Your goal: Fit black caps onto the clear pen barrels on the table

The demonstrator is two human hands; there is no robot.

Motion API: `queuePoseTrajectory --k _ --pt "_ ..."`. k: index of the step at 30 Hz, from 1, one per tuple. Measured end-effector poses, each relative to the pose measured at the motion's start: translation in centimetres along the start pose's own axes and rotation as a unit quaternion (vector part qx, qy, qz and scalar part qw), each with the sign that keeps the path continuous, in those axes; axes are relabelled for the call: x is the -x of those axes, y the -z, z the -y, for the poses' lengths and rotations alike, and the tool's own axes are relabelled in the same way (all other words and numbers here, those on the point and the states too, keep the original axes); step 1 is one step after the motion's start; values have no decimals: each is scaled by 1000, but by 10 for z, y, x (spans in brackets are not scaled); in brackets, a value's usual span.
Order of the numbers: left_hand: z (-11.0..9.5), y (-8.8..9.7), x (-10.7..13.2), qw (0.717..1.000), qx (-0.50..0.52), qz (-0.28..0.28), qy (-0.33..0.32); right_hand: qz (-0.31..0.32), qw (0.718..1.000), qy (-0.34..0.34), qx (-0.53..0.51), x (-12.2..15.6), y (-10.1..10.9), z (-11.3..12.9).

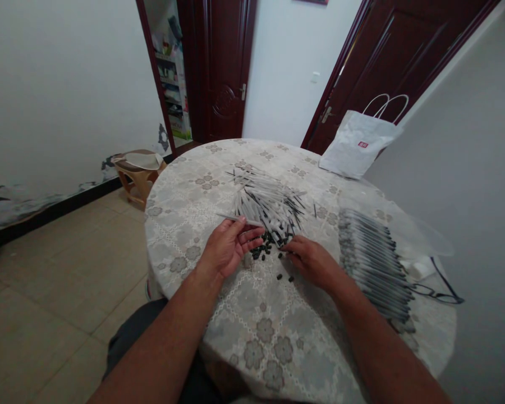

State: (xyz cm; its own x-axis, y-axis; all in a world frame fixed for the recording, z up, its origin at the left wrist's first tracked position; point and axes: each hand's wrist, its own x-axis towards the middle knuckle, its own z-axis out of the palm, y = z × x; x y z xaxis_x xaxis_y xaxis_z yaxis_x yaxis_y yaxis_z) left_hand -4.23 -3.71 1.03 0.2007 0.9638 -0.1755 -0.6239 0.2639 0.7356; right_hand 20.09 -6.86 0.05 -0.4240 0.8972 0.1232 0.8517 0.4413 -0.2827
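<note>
In my left hand [231, 244] a thin, pale pen [252, 222] lies between thumb and fingers, its pointed tip to the left. The fingers curl loosely below it. My right hand [309, 255] has its fingertips pinched together low over the table, at the edge of a cluster of small black plugs [263, 249]. What sits between those fingertips is too small to make out. Just beyond both hands spreads a loose pile of pale tubes and thin dark rods [269, 196], pointing many ways.
A round table with a patterned cloth [265, 348] carries everything. Neatly stacked pens [374, 264] lie at the right, beside folded eyeglasses [435, 292]. A white paper bag [359, 143] stands at the back right. A stool [137, 174] is left of the table.
</note>
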Motion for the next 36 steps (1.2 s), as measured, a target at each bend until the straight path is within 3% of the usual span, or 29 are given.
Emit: queuePoseTrajectory --k 6,9,11,13,16,18,20,36 --pt "7 -1 -1 1000 0 12 -4 53 996 -25 69 -7 -12 11" --pt "7 -2 0 1000 0 10 -3 -7 999 -30 16 -8 -13 14" --pt "7 -3 1 1000 -3 11 1 -75 993 -47 -84 -7 -13 16" --pt "7 -5 2 1000 -9 15 8 -139 961 -92 -222 -8 -15 20" --pt "9 -8 3 999 -13 23 18 -193 885 -153 -396 -11 -19 27" --pt "10 -9 5 999 -17 27 23 -210 852 -162 -452 -13 -22 30" --pt "11 -10 6 999 -22 30 25 -216 837 -162 -475 -15 -23 32" --pt "19 -14 9 998 -51 46 11 -206 843 -148 -475 -17 -28 38"
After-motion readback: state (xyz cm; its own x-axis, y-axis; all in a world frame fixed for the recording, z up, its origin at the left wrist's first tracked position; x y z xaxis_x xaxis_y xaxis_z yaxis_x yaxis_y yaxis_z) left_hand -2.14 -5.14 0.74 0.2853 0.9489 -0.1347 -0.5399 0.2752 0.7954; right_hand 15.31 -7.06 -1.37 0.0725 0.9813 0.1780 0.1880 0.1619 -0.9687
